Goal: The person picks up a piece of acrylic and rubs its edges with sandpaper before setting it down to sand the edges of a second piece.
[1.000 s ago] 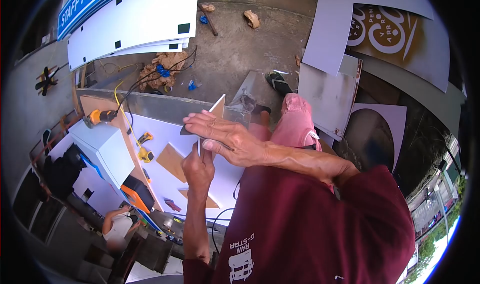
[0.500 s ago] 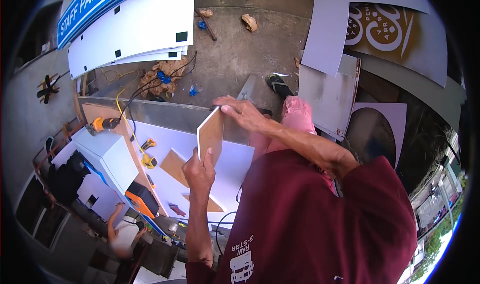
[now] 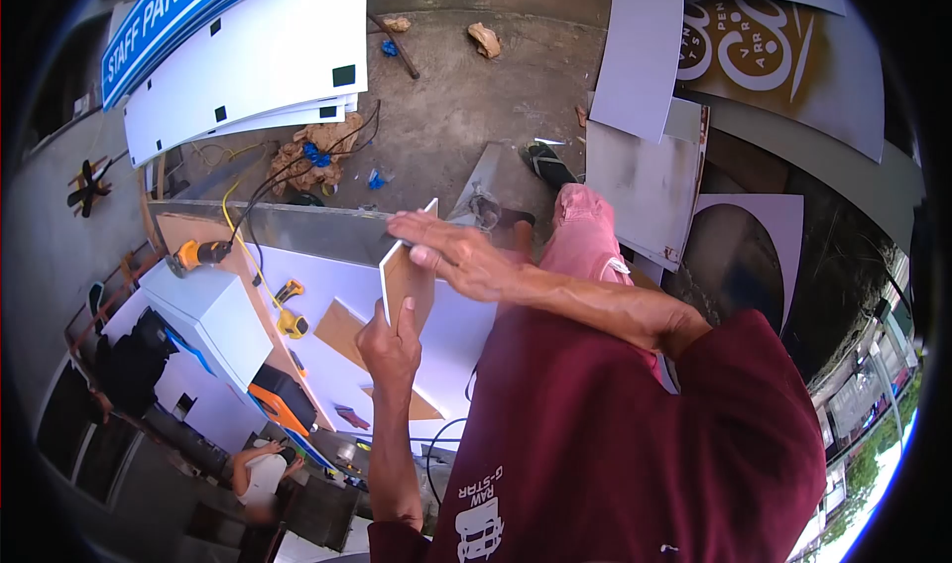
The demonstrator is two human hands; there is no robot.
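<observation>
My left hand (image 3: 389, 350) grips a small brown board (image 3: 407, 285) with a white edge by its lower part, thumb on the brown face, holding it upright. Across the board's upper edge lies my right hand (image 3: 461, 258), its fingers pressed together and its thumb bent in. A small dark thing shows under those fingers, too hidden to make out. Below the board, a brown piece (image 3: 342, 330) and a second brown piece (image 3: 407, 402) lie on the white sheet (image 3: 456, 340).
Yellow-black tools (image 3: 291, 323) and an orange-black case (image 3: 280, 396) lie at the left, near a white box (image 3: 208, 315). White panels (image 3: 258, 57) fill the upper left. Another person (image 3: 265, 474) is at the lower left. Cables run over the grey edge (image 3: 327, 223).
My right hand has moved left and slightly down along the board's upper edge, more across it. The board and my left hand have shifted slightly left.
</observation>
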